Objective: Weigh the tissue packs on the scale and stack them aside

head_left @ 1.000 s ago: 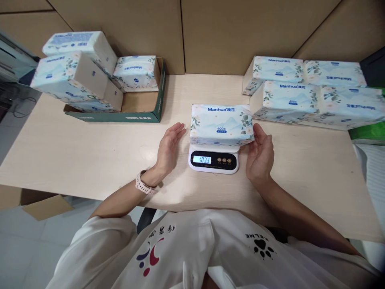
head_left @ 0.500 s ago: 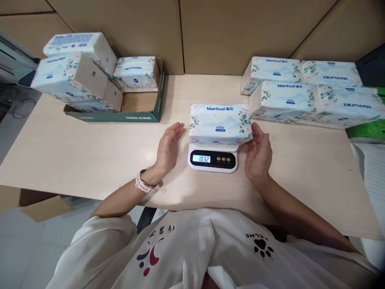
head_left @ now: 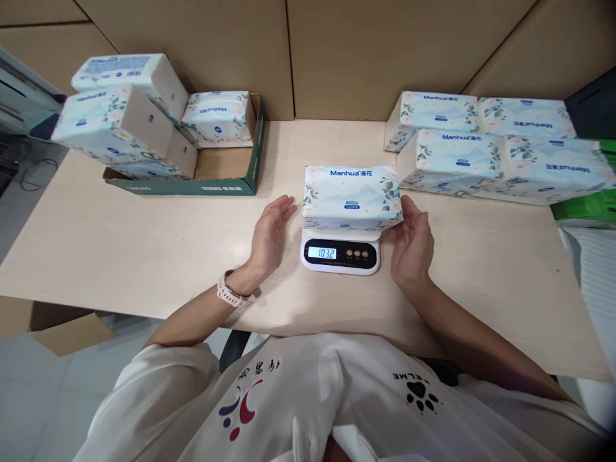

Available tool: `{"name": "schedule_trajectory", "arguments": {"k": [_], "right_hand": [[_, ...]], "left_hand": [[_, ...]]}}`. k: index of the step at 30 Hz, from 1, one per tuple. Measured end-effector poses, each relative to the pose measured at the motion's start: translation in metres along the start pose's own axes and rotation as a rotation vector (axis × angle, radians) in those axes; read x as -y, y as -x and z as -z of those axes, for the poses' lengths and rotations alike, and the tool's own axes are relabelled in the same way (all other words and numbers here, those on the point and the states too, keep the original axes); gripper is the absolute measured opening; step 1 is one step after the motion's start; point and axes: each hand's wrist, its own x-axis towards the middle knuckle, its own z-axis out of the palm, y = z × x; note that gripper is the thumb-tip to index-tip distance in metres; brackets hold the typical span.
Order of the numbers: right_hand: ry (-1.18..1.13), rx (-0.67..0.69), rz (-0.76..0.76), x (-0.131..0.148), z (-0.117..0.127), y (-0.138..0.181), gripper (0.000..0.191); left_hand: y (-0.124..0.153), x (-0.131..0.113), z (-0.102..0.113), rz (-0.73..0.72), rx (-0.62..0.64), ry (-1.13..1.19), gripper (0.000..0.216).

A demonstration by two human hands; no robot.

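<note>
A floral tissue pack (head_left: 352, 197) marked "Manhua" lies on a white kitchen scale (head_left: 374, 263), covering most of its platform. The lit display (head_left: 322, 253) reads about 103.2. To the left of the pack, my left hand (head_left: 269, 234) rests on its edge on the table, fingers extended and holding nothing, with a gap to the pack. My right hand (head_left: 414, 240) is at the pack's right end, palm turned inward and fingers loosely curved. Its fingertips are partly behind the pack's corner, so whether they touch it I cannot tell. Neither hand grips anything.
On the left, a green shallow carton (head_left: 185, 187) holds several tissue packs, some stacked (head_left: 113, 125). Several more packs (head_left: 459, 160) stand in rows at the back right, near a green package (head_left: 584, 208). Brown panels (head_left: 337, 58) border the table's back. An open cardboard box (head_left: 72, 330) sits below left.
Almost nothing differs. The view has shifted very slightly; both hands, the tissue pack and the scale reading stay as they were.
</note>
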Motion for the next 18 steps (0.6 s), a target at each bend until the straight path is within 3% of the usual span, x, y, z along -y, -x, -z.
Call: {"name": "schedule_trajectory", "arguments": {"k": [9, 15, 18], "right_hand": [[-0.011, -0.013, 0.007, 0.001, -0.001, 0.000, 0.067], [0.079, -0.055, 0.164, 0.005, 0.001, 0.009, 0.051], [0.178, -0.021, 0.240, 0.010, 0.002, 0.013, 0.051]], "left_hand": [[0.000, 0.001, 0.000, 0.005, -0.009, 0.012, 0.045], [0.002, -0.003, -0.002, -0.028, -0.032, -0.042, 0.044], [0.005, -0.014, -0.003, -0.125, -0.018, -0.126, 0.046]]}}
